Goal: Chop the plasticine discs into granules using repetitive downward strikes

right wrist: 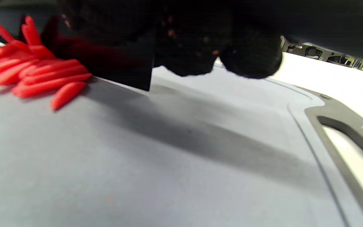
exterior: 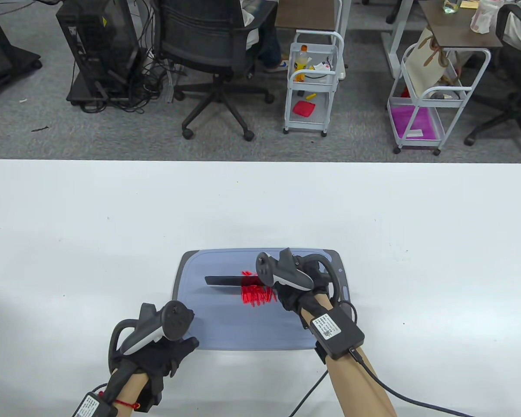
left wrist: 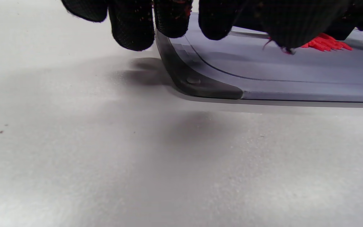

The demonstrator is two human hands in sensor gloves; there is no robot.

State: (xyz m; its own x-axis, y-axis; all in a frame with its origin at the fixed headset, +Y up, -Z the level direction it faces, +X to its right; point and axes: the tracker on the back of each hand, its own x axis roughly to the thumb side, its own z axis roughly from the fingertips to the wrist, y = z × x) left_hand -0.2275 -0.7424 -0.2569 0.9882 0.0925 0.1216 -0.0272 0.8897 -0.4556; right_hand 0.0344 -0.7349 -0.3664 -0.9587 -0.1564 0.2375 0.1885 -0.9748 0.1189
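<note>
A pile of red plasticine strips (exterior: 256,295) lies on the grey-blue cutting board (exterior: 225,330); it also shows in the right wrist view (right wrist: 27,75) and far off in the left wrist view (left wrist: 325,42). My right hand (exterior: 301,289) grips a black knife (exterior: 225,280) with the blade pointing left over the strips. In the right wrist view the blade's heel (right wrist: 131,72) stands on the board (right wrist: 169,157) beside the strips. My left hand (exterior: 165,352) rests at the board's front left corner (left wrist: 200,85), fingers (left wrist: 131,28) hanging over the edge, holding nothing.
The board lies on a white table (exterior: 91,243), with its handle slot (right wrist: 348,135) at the right end. Beyond the far table edge stand an office chair (exterior: 217,56) and two white carts (exterior: 310,87).
</note>
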